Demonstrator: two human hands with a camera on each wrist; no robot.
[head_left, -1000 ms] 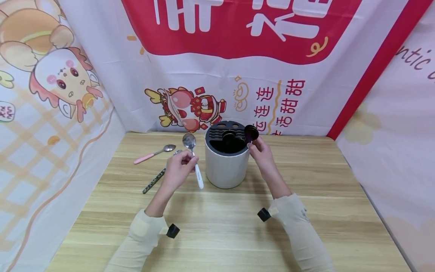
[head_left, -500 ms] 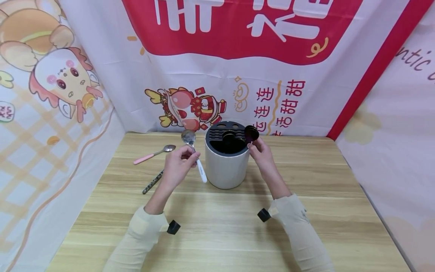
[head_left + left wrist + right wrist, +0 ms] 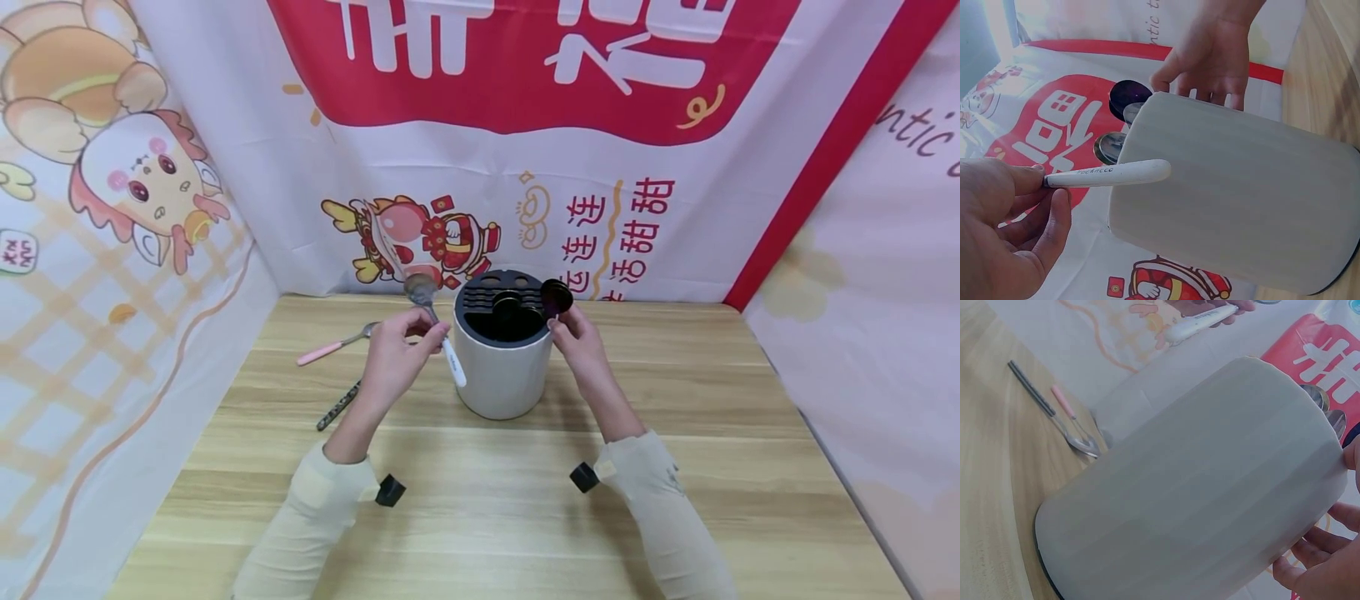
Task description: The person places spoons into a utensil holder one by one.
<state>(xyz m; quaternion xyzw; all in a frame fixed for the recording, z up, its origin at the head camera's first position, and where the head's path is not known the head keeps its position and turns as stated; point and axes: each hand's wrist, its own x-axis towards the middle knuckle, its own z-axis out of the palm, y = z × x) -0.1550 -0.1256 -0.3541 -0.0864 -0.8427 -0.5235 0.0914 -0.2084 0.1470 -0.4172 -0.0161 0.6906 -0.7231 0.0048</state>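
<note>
My left hand pinches a spoon with a white handle, raised just left of the utensil holder. Its metal bowl points up and away, its handle end down beside the holder. The utensil holder is a pale round tub with a dark slotted top. Several spoons stand in it, among them a dark purple-black one at the right rim. My right hand rests against the holder's right side, thumb at the rim and fingers along the wall, as the right wrist view shows.
On the wooden table, left of the holder, lie a pink-handled spoon and a utensil with a dark patterned handle, its far part hidden by my left hand. Printed cloth hangs behind and at both sides.
My left hand has shifted slightly right and away from me with the white-handled spoon, bringing its handle nearer the holder. The right hand stays in place.
</note>
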